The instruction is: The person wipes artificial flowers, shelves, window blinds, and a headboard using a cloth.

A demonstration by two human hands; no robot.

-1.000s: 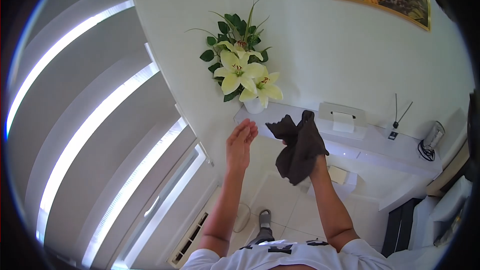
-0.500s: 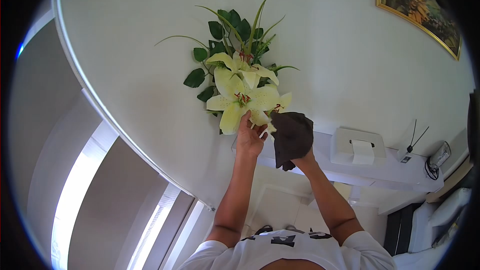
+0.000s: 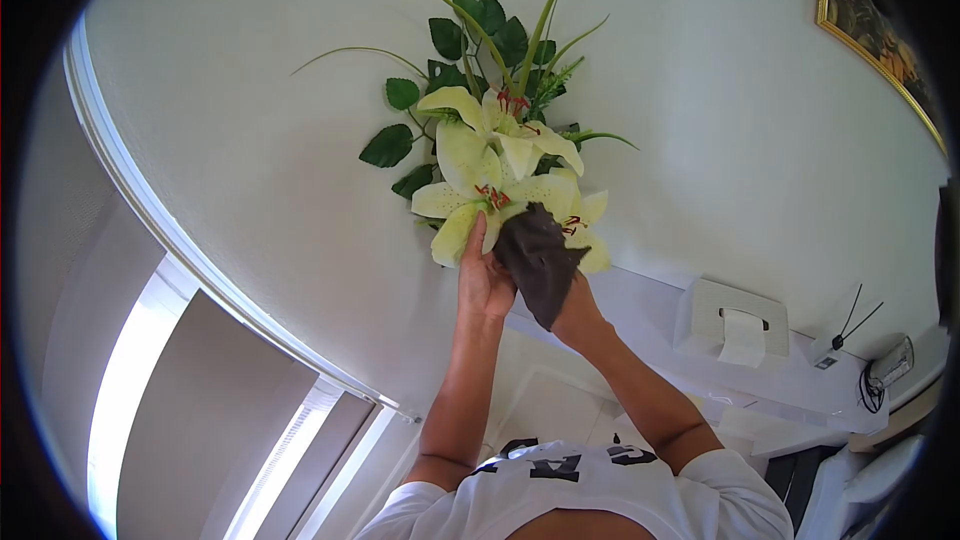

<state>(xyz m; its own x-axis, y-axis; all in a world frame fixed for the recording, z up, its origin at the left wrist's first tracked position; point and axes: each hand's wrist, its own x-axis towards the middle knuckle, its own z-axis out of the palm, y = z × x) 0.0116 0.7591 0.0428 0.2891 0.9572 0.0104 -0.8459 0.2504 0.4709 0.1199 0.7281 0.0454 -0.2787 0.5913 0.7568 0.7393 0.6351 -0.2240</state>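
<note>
Pale yellow-green lilies [image 3: 463, 158] with red stamens and dark green leaves [image 3: 386, 145] stand out against the white wall. My left hand [image 3: 484, 285] pinches a lower petal of the front lily, thumb on its face and the other fingers partly hidden under it. A dark brown cloth [image 3: 540, 265] is bunched in my right hand [image 3: 578, 315] and lies over the lower right petals of that lily, against my left fingers. The fingertips of my right hand are covered by the cloth.
Below the flowers to the right runs a white shelf [image 3: 640, 310] with a tissue box [image 3: 705, 315], a reed diffuser [image 3: 828, 355] and a coiled black cable [image 3: 872, 390]. A gold-framed picture [image 3: 880, 55] hangs upper right. Window blinds [image 3: 200, 380] fill the left side.
My right hand has brought the cloth left, from beside the lily onto its lower petals. My left hand stays at the petal. The view has shifted slightly, with the flowers looking larger.
</note>
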